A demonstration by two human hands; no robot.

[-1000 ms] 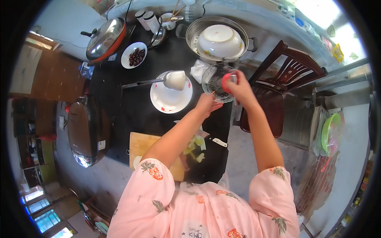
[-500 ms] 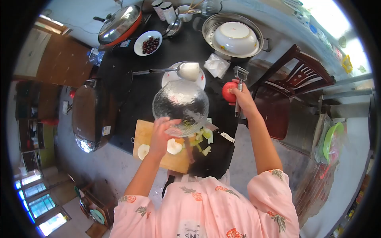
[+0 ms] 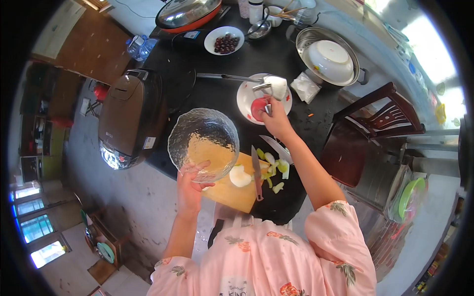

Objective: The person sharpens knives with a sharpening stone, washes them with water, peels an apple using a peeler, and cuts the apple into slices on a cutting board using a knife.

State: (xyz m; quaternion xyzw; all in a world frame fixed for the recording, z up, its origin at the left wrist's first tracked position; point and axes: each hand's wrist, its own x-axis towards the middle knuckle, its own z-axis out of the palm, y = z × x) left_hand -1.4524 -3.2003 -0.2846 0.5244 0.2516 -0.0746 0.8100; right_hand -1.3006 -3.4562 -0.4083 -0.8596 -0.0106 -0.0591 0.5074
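My left hand (image 3: pixel 189 190) grips the lower edge of a clear textured glass bowl (image 3: pixel 178 140), tilted over the cutting board (image 3: pixel 227 195). My right hand (image 3: pixel 278 121) holds a red round fruit (image 3: pixel 257 109) together with a metal peeler (image 3: pixel 261 87), above the white plate (image 3: pixel 244 93). Whether the fruit is an apple or a tomato I cannot tell. A long-handled metal utensil (image 3: pixel 224 77) lies across the plate, its broad head partly behind the peeler. On the board sit a pale cut piece (image 3: pixel 240 176) and a knife (image 3: pixel 256 172); green and white scraps (image 3: pixel 278 187) lie beside it.
A second knife blade (image 3: pixel 274 145) lies under my right forearm. Behind are a bowl of dark red fruit (image 3: pixel 225 43), a lidded red pan (image 3: pixel 190 22) and a steamer pot (image 3: pixel 355 76) holding an upturned bowl. A brown rice cooker (image 3: pixel 123 113) stands left, a wooden chair (image 3: pixel 345 143) right.
The view has shifted. My right hand has moved left with the red fruit and peeler, from beside the table's right edge to over the plate. The glass bowl has moved left, away from the plate.
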